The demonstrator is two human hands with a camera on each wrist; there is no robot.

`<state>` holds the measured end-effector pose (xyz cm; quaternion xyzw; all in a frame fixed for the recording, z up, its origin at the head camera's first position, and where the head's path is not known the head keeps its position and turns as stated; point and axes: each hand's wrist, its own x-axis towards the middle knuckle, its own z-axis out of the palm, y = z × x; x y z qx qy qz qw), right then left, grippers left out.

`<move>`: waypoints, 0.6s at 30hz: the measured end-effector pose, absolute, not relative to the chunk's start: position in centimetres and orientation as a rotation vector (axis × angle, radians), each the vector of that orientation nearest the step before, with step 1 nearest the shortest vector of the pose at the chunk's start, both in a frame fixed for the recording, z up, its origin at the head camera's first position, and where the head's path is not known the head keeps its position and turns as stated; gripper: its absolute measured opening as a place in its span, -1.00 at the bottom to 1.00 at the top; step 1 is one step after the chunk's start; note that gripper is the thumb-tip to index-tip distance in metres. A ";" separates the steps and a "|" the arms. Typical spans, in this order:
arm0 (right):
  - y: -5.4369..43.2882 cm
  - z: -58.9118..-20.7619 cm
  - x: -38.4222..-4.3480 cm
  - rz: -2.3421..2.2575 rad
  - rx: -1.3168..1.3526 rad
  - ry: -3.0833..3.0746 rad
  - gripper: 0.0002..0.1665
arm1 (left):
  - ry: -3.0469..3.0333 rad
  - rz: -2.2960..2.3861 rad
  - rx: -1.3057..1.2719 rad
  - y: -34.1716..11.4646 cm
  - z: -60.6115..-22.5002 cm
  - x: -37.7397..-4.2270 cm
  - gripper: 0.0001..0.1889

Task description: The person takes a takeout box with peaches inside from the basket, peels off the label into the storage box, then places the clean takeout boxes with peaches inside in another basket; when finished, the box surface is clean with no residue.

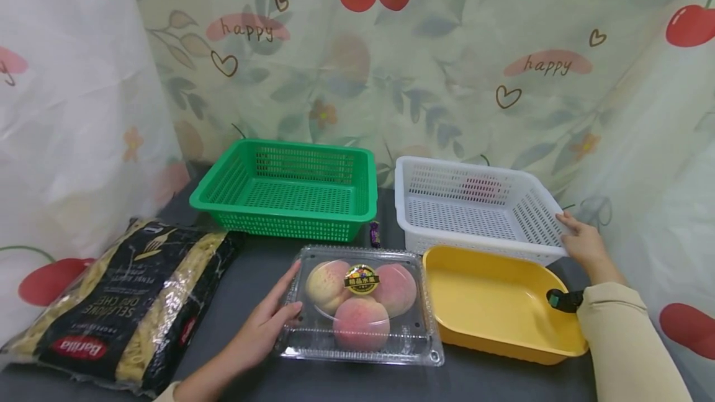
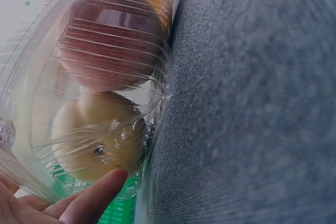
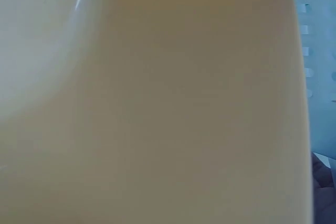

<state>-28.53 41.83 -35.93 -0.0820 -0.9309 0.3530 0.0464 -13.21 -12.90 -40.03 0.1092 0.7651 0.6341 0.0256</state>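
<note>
In the head view, my left hand [image 1: 259, 330] touches the left side of a clear plastic box of peaches [image 1: 313, 340], fingers extended along it. Three peaches sit under its lid, which bears a black and gold label [image 1: 361, 280]. The left wrist view shows a finger [image 2: 102, 192] against the box wall, beside a pale peach [image 2: 97, 135]. At the right end of the white basket [image 1: 475, 237], my right hand [image 1: 586, 244] grips the rim. The right wrist view is mostly filled by the yellow tray [image 3: 184, 103], with only part of that hand at the lower right.
A green basket [image 1: 296, 219] stands at the back left. A small purple-wrapped item [image 1: 375, 234] lies between the two baskets. On the left lies a large Barilla pasta bag [image 1: 123, 309]. The yellow tray borders the peach box on the right. A printed curtain [image 1: 357, 98] hangs behind.
</note>
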 end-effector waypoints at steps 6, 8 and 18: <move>41.8 -36.0 -28.5 1.074 -0.228 -2.839 -0.32 | 2.254 1.973 0.296 -13.3 -40.0 -13.4 -0.34; 41.9 -36.1 -28.5 1.055 -0.219 -2.838 -0.32 | 2.210 1.972 0.289 -13.4 -40.0 -13.4 -0.33; 41.5 -34.6 -28.1 0.967 -0.167 -2.861 -0.43 | 2.067 1.993 0.299 -13.6 -40.0 -13.3 -0.33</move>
